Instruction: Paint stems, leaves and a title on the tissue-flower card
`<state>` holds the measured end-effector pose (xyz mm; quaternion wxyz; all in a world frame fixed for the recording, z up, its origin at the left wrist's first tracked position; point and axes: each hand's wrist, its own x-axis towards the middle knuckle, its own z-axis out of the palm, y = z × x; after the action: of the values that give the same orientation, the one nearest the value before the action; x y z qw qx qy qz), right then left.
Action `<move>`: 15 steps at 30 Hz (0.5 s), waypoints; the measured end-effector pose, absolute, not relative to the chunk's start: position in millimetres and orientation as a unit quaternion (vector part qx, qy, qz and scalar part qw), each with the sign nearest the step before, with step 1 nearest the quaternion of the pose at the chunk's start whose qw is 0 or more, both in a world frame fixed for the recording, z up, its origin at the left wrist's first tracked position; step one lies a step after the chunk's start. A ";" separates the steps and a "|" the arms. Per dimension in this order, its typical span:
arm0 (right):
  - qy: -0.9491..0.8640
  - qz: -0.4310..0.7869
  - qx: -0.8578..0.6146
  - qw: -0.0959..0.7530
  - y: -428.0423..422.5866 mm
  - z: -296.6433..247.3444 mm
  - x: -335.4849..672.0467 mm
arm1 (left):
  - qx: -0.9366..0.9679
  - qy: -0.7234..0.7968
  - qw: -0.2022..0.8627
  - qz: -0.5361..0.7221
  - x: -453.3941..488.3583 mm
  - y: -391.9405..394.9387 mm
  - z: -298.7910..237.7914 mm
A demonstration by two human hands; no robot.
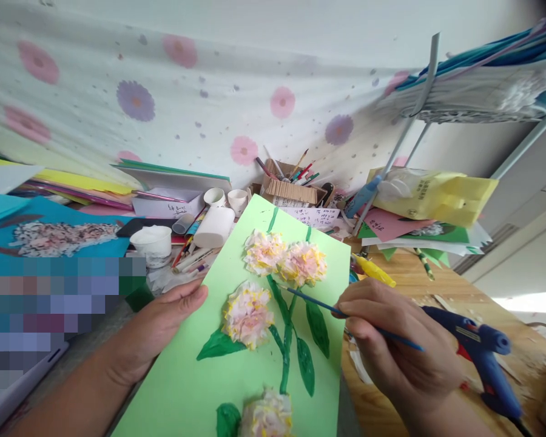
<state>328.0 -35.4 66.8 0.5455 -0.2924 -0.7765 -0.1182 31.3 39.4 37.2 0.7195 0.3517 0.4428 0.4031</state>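
My left hand (164,321) grips the left edge of a light green card (186,376), thumb on its face and the other fingers hidden behind. The card is tilted up toward me. Raised paper flowers (248,315) in white, pink and yellow stand out from it, joined by dark green painted stems (287,346) and leaves (317,328). In my right hand (395,346) a thin blue paintbrush (316,301) is pinched between thumb and fingers. Its tip lies over the card near the upper stems, just below the top flowers; I cannot tell whether it touches.
A blue glue gun (477,352) lies on the wooden table (382,394) at right. Behind the card are a white paper tub (151,244), paper cups (215,196) and a cardboard box (295,191) of brushes. Blue card (86,209) lies left; a yellow bag (437,197) sits back right.
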 end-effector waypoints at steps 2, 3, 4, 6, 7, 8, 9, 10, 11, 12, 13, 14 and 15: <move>-0.783 -0.102 -0.297 0.537 -38.5 68.7 329.5 | 0.362 0.446 0.717 0.394 30.2 39.9 36.8; -0.782 -0.088 -0.301 0.539 -40.5 68.6 330.8 | 0.362 0.446 0.717 0.395 29.6 40.5 36.0; -0.777 -0.076 -0.305 0.546 -42.3 67.9 332.2 | 0.357 0.445 0.717 0.400 28.9 41.2 34.7; -0.762 -0.069 -0.303 0.569 -44.2 65.4 333.9 | 0.346 0.449 0.716 0.408 27.5 43.2 30.9; -0.756 -0.072 -0.300 0.578 -44.0 64.3 333.9 | 0.342 0.453 0.715 0.409 26.9 44.3 28.9; -0.755 -0.079 -0.296 0.580 -43.1 63.6 333.4 | 0.341 0.456 0.714 0.409 26.3 45.2 27.0; -0.757 -0.088 -0.294 0.576 -41.9 63.6 332.6 | 0.340 0.457 0.713 0.409 25.9 45.9 25.5; -0.762 -0.098 -0.294 0.569 -40.7 64.2 331.6 | 0.340 0.457 0.711 0.412 25.7 46.3 24.7; -0.768 -0.105 -0.298 0.557 -39.7 65.3 330.8 | 0.341 0.456 0.709 0.416 25.7 46.2 24.4; -0.774 -0.109 -0.301 0.547 -39.0 66.7 330.2 | 0.341 0.455 0.707 0.422 25.8 45.7 24.8; -0.775 -0.110 -0.303 0.543 -38.6 68.1 330.0 | 0.341 0.452 0.705 0.428 25.9 45.0 25.6; -0.774 -0.108 -0.304 0.546 -38.6 69.2 330.0 | 0.340 0.450 0.703 0.432 26.0 44.1 26.7; -0.770 -0.105 -0.303 0.551 -38.8 69.9 330.1 | 0.340 0.448 0.703 0.435 26.0 43.1 27.9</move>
<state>330.1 -38.8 69.9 0.5509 -0.3030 -0.7705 -0.1052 26.0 43.1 27.9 0.7029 0.3401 0.4482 0.4352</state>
